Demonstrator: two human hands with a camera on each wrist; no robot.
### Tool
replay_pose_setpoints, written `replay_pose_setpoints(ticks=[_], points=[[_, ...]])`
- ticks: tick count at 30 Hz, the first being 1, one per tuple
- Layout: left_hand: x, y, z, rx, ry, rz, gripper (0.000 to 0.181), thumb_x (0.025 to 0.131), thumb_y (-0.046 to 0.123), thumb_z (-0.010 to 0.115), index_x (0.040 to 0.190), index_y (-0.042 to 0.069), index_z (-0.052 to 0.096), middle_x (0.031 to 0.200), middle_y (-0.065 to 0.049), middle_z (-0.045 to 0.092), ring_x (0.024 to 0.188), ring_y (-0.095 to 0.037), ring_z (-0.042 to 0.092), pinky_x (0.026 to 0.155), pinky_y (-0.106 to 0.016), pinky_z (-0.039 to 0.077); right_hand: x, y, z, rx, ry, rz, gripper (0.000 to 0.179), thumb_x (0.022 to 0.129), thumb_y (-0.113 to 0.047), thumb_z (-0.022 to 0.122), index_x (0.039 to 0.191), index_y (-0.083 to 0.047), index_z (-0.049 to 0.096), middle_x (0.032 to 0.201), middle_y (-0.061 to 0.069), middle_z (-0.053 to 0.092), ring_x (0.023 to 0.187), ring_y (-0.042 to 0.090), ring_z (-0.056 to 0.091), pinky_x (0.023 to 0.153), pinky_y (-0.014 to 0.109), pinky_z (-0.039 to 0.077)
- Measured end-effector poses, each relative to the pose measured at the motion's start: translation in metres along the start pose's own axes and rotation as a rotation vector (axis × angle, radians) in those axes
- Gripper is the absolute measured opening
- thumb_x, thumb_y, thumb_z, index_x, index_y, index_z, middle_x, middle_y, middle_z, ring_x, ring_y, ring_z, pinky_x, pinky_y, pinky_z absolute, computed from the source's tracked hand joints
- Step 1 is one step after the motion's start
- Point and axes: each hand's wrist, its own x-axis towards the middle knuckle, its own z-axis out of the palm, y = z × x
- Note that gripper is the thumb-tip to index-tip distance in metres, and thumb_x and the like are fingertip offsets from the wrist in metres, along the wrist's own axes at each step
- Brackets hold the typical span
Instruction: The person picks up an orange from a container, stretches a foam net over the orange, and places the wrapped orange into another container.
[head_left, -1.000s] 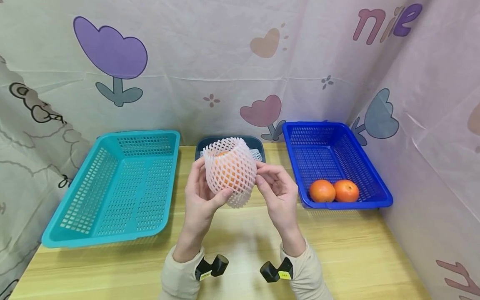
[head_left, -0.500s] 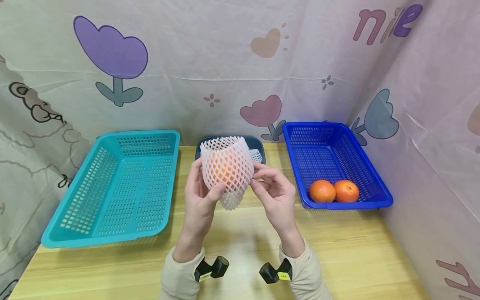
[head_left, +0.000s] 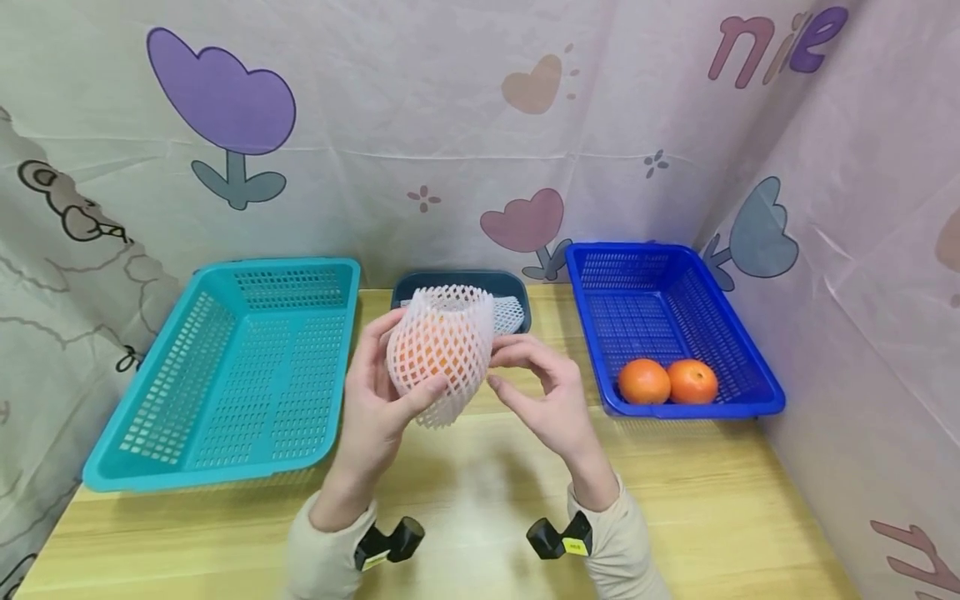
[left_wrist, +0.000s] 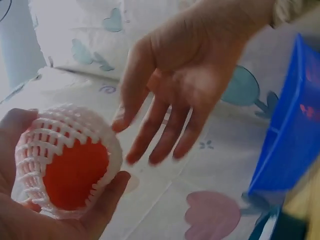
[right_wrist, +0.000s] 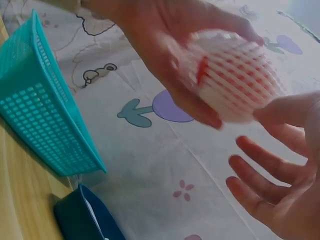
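My left hand (head_left: 375, 408) grips an orange (left_wrist: 75, 175) wrapped in a white foam fruit net (head_left: 442, 358), held above the table's middle. The thumb lies across the net's near side, and the net's loose ends stick out beyond the fruit at top and bottom. Through a gap in the net, the left wrist view shows the bare skin of the orange. Just to the right of the net, my right hand (head_left: 553, 404) has its fingers spread and relaxed, holding nothing. In the left wrist view its fingertips are apart from the net.
A turquoise basket (head_left: 347, 350) stands at the left. On the right, a blue basket (head_left: 750, 367) contains two oranges (head_left: 669, 382). At the back, a small dark teal bin (head_left: 517, 287) holds more foam nets (head_left: 508, 315). A printed cloth (head_left: 420, 100) encloses the wooden table (head_left: 480, 533).
My left hand has moved slightly left and toward me with the netted orange, turning it. The right hand's fingers have come off the net and spread.
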Motion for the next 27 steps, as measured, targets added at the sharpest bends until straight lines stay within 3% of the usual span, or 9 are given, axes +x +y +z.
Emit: replay_pose_setpoints(ticks=[2,5,10,14,18,20,22,25,27], points=[[-0.002,0.008,-0.007,0.100,-0.037,0.003,0.078,0.074,-0.017,0.074,0.142,0.007,0.044,0.141,-0.013,0.045,0.121,-0.034,0.051,0.095,-0.037,0.053,0.002,-0.001,-0.002,0.043,0.016,0.010,0.020,0.086,0.010,0.063,0.106,0.007,0.065,0.111,0.017,0.067,0.104,0.028,0.064,0.091,0.041,0.054],[-0.005,0.016,-0.017,0.319,-0.113,0.095,0.083,0.068,-0.012,0.083,0.140,0.008,0.048,0.139,-0.010,0.048,0.117,-0.029,0.055,0.090,-0.033,0.055,0.005,-0.005,-0.003,0.151,-0.006,0.070,0.035,0.094,-0.009,0.062,0.123,0.009,0.056,0.118,0.022,0.063,0.101,0.029,0.065,0.083,0.045,0.057],[-0.005,0.021,-0.023,0.788,-0.231,0.449,0.085,0.057,0.010,0.093,0.133,0.006,0.056,0.131,-0.013,0.054,0.115,-0.027,0.055,0.089,-0.036,0.056,0.011,-0.012,0.004,0.262,-0.223,0.260,0.083,0.088,-0.051,0.071,0.149,-0.008,0.035,0.140,0.018,0.050,0.113,0.032,0.058,0.081,0.047,0.058],[-0.004,0.022,-0.023,0.986,-0.322,0.686,0.081,0.057,0.015,0.093,0.131,0.006,0.058,0.128,-0.022,0.054,0.113,-0.037,0.056,0.089,-0.049,0.055,0.013,-0.011,0.014,0.276,-0.308,0.275,0.083,0.085,-0.040,0.079,0.149,-0.010,0.036,0.140,0.016,0.048,0.114,0.032,0.056,0.083,0.042,0.057],[-0.003,0.020,-0.022,1.039,-0.332,0.812,0.078,0.058,0.021,0.093,0.128,0.008,0.061,0.125,-0.024,0.056,0.113,-0.041,0.055,0.092,-0.057,0.049,0.012,-0.008,0.020,0.223,-0.278,0.253,0.066,0.084,-0.025,0.081,0.140,-0.011,0.049,0.131,0.012,0.054,0.105,0.028,0.059,0.080,0.036,0.056],[-0.001,0.019,-0.023,1.010,-0.321,0.800,0.080,0.061,0.031,0.093,0.130,0.006,0.060,0.128,-0.024,0.054,0.117,-0.042,0.052,0.093,-0.057,0.049,0.011,-0.008,0.020,0.221,-0.255,0.252,0.060,0.083,-0.021,0.081,0.136,-0.010,0.053,0.128,0.011,0.056,0.101,0.028,0.060,0.078,0.036,0.057],[-0.001,0.018,-0.024,0.939,-0.319,0.710,0.089,0.064,0.043,0.092,0.135,0.004,0.054,0.135,-0.023,0.050,0.124,-0.040,0.047,0.096,-0.055,0.047,0.012,-0.008,0.021,0.240,-0.236,0.249,0.059,0.083,-0.018,0.081,0.134,-0.008,0.054,0.127,0.013,0.056,0.100,0.028,0.060,0.078,0.037,0.057],[-0.001,0.019,-0.029,0.764,-0.326,0.442,0.095,0.070,0.046,0.088,0.145,0.008,0.044,0.147,-0.014,0.041,0.130,-0.032,0.043,0.099,-0.046,0.048,0.012,-0.009,0.021,0.289,-0.218,0.239,0.060,0.083,-0.016,0.081,0.134,-0.006,0.053,0.127,0.015,0.056,0.099,0.029,0.062,0.078,0.038,0.058],[-0.002,0.021,-0.032,0.590,-0.331,0.219,0.090,0.076,0.031,0.087,0.150,0.014,0.038,0.150,-0.007,0.038,0.128,-0.027,0.046,0.097,-0.040,0.051,0.013,-0.009,0.022,0.302,-0.213,0.221,0.060,0.082,-0.015,0.081,0.134,-0.005,0.053,0.128,0.016,0.056,0.099,0.029,0.062,0.079,0.037,0.058]])
